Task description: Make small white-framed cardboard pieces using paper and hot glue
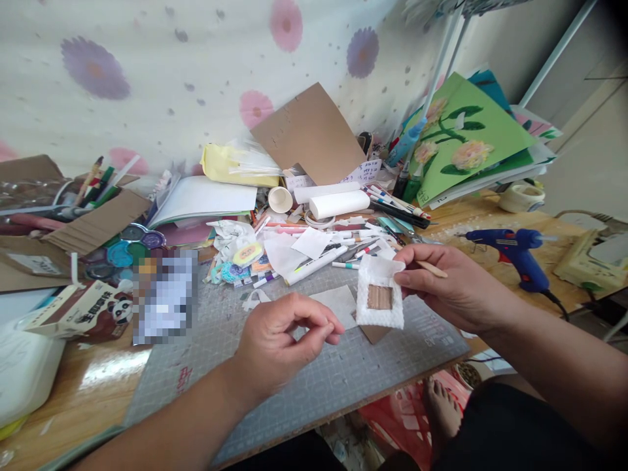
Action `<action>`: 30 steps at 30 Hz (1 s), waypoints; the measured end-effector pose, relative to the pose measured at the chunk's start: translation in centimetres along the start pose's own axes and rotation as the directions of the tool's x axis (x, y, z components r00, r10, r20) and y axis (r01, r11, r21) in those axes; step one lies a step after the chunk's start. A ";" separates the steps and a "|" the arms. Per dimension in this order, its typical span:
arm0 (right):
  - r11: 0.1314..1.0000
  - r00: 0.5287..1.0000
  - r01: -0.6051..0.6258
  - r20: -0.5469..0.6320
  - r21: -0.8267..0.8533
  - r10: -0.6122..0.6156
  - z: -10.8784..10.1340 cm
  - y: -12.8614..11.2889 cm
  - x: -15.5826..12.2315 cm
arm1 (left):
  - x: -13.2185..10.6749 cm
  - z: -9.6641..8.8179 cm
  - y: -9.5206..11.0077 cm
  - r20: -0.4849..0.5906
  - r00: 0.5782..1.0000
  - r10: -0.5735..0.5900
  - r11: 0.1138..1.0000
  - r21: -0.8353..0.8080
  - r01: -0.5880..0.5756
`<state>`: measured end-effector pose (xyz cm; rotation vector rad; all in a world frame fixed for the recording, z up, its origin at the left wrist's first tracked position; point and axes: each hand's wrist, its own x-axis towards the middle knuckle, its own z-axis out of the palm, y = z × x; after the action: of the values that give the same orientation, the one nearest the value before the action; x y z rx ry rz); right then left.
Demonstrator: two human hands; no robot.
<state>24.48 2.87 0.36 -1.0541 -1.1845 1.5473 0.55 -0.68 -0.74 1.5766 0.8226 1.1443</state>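
My right hand (449, 284) pinches a small white padded square (380, 292) with a brown cardboard centre, holding it above the grey cutting mat (304, 373). A thin wooden stick (432, 268) is also gripped between that hand's fingers. My left hand (282, 343) hovers just left of the square, thumb and fingertips pressed together in a pinch; whatever is between them is too small to make out. A piece of white paper (338, 302) and a brown cardboard scrap (373, 332) lie on the mat below the square.
A blue glue gun (515, 252) stands on the wooden table to the right. Pens, markers, paper rolls (338, 203), a cardboard sheet (309, 134) and a green flower card (466, 140) crowd the back. Boxes sit at the left. A bare foot (441, 409) shows below the table edge.
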 end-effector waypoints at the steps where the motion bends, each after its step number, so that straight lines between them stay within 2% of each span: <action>1: 1.000 1.000 0.001 -0.003 -0.006 -0.001 0.0 0.0 0.0 | 0.0 0.0 0.0 0.003 1.000 0.000 1.000 -0.001 0.000; 8: 1.000 1.000 0.000 -0.005 0.000 0.000 0.1 -0.2 -0.1 | 0.0 0.0 0.1 0.003 1.000 -0.010 1.000 0.011 0.010; 20: 1.000 1.000 0.002 0.010 -0.004 -0.002 0.1 0.0 0.0 | 0.0 0.1 0.1 0.000 0.995 -0.102 0.994 0.032 0.102; 26: 1.000 1.000 0.005 0.021 0.009 -0.005 0.0 0.0 0.0 | 0.0 -0.3 -0.1 0.061 0.992 -0.114 0.991 -0.063 0.117; 30: 1.000 1.000 -0.006 0.011 0.015 0.006 0.1 -0.2 -0.1 | 0.1 -0.5 -0.5 0.114 0.980 -0.161 0.973 -0.146 0.177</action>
<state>24.44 2.83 0.55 -1.0412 -1.1761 1.5661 0.16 -0.27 -1.13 1.3957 0.7661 0.9741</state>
